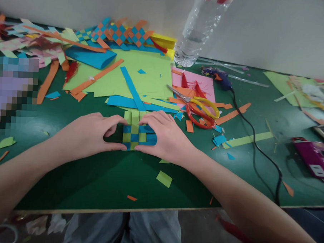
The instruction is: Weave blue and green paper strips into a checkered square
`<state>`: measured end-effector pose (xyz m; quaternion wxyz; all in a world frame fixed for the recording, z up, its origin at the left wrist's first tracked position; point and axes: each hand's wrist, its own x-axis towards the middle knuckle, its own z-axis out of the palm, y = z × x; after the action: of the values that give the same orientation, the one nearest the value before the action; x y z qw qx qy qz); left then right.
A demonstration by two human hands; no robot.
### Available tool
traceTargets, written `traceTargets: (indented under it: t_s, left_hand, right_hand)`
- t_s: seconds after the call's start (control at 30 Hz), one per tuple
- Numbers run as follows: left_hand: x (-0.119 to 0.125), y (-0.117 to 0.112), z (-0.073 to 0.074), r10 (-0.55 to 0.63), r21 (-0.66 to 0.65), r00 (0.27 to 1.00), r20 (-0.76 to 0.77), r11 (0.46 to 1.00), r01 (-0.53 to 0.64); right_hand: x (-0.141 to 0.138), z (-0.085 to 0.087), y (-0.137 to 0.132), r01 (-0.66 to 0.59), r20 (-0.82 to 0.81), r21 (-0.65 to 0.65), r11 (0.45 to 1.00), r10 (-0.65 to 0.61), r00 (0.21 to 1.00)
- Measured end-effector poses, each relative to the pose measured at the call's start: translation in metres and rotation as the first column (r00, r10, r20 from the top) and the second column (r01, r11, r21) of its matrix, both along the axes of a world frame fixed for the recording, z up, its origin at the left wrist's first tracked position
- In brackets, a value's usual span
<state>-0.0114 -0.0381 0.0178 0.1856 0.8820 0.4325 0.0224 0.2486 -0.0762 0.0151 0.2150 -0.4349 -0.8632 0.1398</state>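
Note:
A small woven piece of green and blue paper strips (134, 129) lies on the green table in front of me. My left hand (93, 134) pinches its left edge, thumb at the lower corner and fingers at the upper one. From the other side my right hand (168, 136) grips it, thumb on the bottom edge and fingertips near the top. Blue strip ends stick out to the right under that palm. A loose blue paper strip (132, 88) reaches from the top of the weave onto green sheets (150, 71).
Scissors (197, 105) with red and yellow handles lie right of the sheets. Behind them are a glue gun (219, 77) with a black cord and a water bottle (200, 30). Finished woven paper fish (119, 33) and scraps are at the back. A purple box (312, 156) is far right.

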Motion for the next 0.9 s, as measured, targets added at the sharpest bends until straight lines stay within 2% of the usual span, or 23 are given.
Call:
traceTargets:
  t_s: [0.33,0.9]
  left_hand:
    - [0.0,-0.0011,0.0001,0.026,0.039,1.0,-0.01,0.999,-0.026]
    - [0.0017,-0.0013,0.0004,0.033,0.049,0.999,-0.029,0.998,-0.032]
  right_hand:
    - [0.0,0.0022,0.0017,-0.014,0.004,-0.09,0.996,0.014,1.0]
    - [0.0009,0.0037,0.0026,-0.031,0.02,-0.113,0.993,0.033,0.999]
